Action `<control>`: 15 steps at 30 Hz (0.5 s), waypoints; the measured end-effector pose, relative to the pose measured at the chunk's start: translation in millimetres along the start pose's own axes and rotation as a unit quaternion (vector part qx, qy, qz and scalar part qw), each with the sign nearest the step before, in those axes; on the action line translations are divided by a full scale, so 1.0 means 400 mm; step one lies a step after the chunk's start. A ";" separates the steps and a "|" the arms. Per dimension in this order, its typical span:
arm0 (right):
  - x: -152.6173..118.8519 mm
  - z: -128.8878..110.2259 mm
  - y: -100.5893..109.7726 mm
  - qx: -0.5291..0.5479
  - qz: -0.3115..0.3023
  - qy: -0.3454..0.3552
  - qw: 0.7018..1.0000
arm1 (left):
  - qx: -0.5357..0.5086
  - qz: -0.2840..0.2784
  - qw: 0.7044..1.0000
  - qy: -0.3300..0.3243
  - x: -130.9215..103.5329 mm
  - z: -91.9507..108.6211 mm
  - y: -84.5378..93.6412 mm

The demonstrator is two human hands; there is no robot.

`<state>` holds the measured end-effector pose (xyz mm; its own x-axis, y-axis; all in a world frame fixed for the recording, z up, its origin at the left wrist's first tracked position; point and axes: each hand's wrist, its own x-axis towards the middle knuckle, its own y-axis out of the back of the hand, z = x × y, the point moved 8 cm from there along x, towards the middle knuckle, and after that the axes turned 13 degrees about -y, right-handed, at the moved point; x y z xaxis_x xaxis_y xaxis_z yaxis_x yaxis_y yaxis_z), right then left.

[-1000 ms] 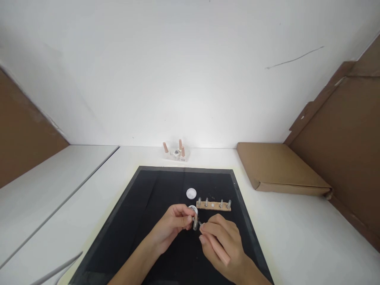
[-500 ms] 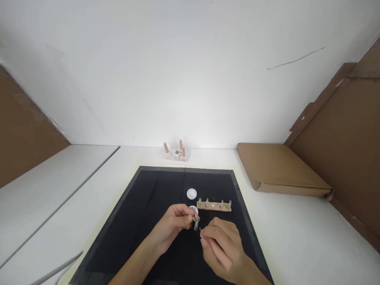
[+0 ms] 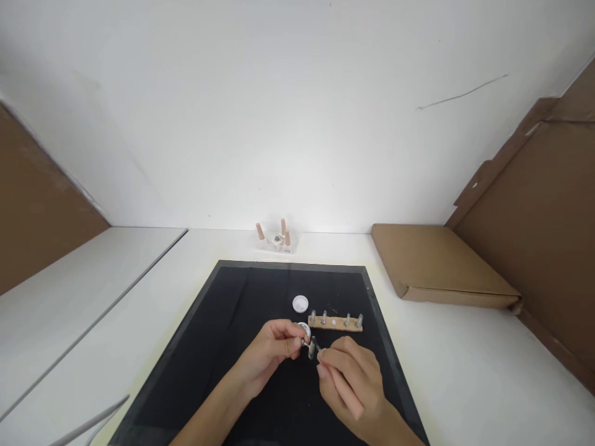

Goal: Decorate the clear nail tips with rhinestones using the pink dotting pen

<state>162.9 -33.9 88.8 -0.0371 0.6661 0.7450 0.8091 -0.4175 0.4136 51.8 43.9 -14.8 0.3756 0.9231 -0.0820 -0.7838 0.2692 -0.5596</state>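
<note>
Two hands meet over a black mat (image 3: 251, 291) on the white table (image 3: 460, 365) in the head view. The left hand (image 3: 274, 344), reaching in from the mat's near edge, has its grip pinched, thumb against forefinger, on a thin stem (image 3: 305, 343) that carries a grey tip (image 3: 311, 350). That tip is in the air between both hands, slightly right of the mat's middle. From where I stand, the right hand (image 3: 356, 375) has its grip wrapped round a pink brush (image 3: 349, 399), its working end just beside the tip; whether they touch, I cannot tell. Behind the left fingers sits a dish (image 3: 304, 326), partly hidden; a second dish (image 3: 300, 303) lies beyond it, nearer the mat's far edge. Toward the mat's right edge, a tan strip (image 3: 330, 326) bears four more tips (image 3: 359, 321). At the table's far edge stands a clear rack (image 3: 266, 246) with pink-capped bottles (image 3: 260, 231); a box (image 3: 432, 257) lies right of the mat's far right corner.
</note>
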 end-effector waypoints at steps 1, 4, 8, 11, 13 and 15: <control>0.000 0.000 0.000 -0.003 0.000 -0.001 1.000 | 0.001 0.001 1.000 0.000 -0.001 0.000 0.000; 0.002 -0.001 0.002 -0.003 0.006 0.000 1.000 | 0.004 -0.001 1.000 0.001 -0.002 0.000 -0.002; 0.006 -0.005 0.010 -0.007 0.021 0.001 1.000 | 0.006 -0.007 1.000 0.001 -0.002 0.000 -0.002; 0.004 -0.004 0.010 -0.012 0.021 0.001 1.000 | 0.003 -0.007 1.000 0.002 -0.002 -0.001 -0.003; 0.002 -0.005 0.006 -0.010 0.014 0.007 1.000 | 0.001 -0.006 1.000 0.001 -0.002 0.000 -0.002; -0.001 -0.007 -0.001 -0.008 0.000 0.016 1.000 | -0.001 -0.005 1.000 -0.001 -0.002 0.000 -0.001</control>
<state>161.1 -35.6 89.9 -0.0556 0.6454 0.7618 0.7995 -0.4283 0.4212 51.9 43.1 -14.4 0.3818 0.9212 -0.0748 -0.7789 0.2772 -0.5626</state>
